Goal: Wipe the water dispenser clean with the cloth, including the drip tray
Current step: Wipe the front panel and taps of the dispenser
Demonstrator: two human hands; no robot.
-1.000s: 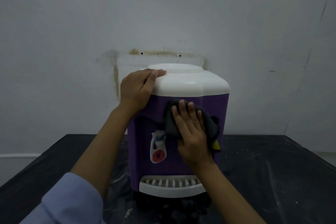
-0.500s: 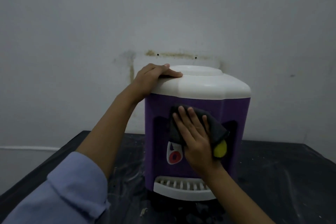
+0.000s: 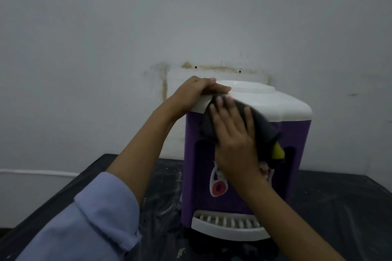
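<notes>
Purple, white-topped plastic water dispenser [image 3: 297,133] stands on a scuffed black table [image 3: 339,207] by a stained grey wall [image 3: 106,27] (white slotted drip tray [image 3: 224,229] at its foot). The left hand [image 3: 191,93] grips its top edge; the right hand [image 3: 235,140], fingers flat, presses the dark cloth [image 3: 265,131] against its upper front.

Bench [image 3: 339,207]: stands before the wall [image 3: 127,27].
Water dispenser [image 3: 299,140]: upright on the bench, close to the wall.
Drip tray [image 3: 222,230]: at the dispenser's front foot.
Left grip [image 3: 191,93]: on the dispenser's top left corner.
Cloth [image 3: 266,131]: against the dispenser's upper front, under the right grip [image 3: 233,140].
Sleeve [image 3: 95,218]: near left, above the bench.
</notes>
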